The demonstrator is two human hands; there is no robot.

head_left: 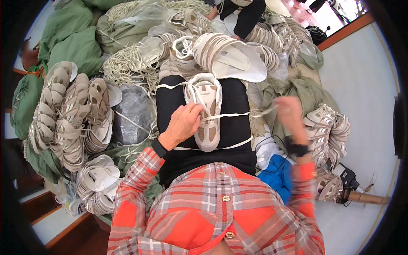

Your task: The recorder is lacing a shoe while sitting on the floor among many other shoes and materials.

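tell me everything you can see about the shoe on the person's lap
The shoe is beige and off-white, with a padded-looking pale collar, tan mesh-like panels and a greyish-beige toe. It lies top side up on the black trousers, toe toward the picture's lower edge. An off-white lace crosses its front, with strands out to both sides. The left hand touches its left side; its underside is hidden.

Green sacks (72, 44) were heaped at the upper left, near a dark bundle (134, 112) in clear plastic. A blue cloth (275, 175) lay at the lower right, and a pale wall (357, 80) with brown trim (346, 32) stood beyond.
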